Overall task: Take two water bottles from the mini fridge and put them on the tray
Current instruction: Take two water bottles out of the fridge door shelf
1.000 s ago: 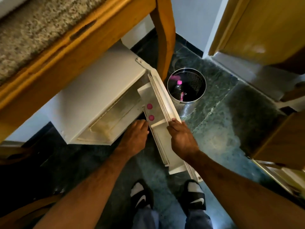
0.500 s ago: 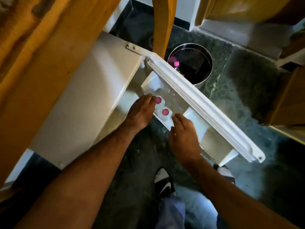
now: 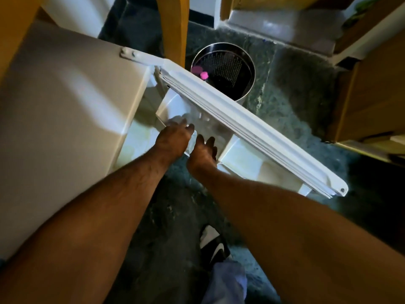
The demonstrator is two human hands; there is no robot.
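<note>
Down at the open mini fridge point(image 3: 65, 119) door shelf point(image 3: 238, 154), your left hand point(image 3: 173, 139) and right hand point(image 3: 202, 154) cover the water bottles point(image 3: 192, 140), grip unclear, so wrap each bottle firmly and lift straight up past the rail.

Mini fridge with door open, water bottles in door shelf

White mini fridge point(image 3: 65, 119), door point(image 3: 247, 128) swung wide; clear water bottles point(image 3: 192, 140) stand in the door shelf point(image 3: 238, 159) near the hinge, largely hidden beneath both hands, blurred, only pale plastic visible
</note>
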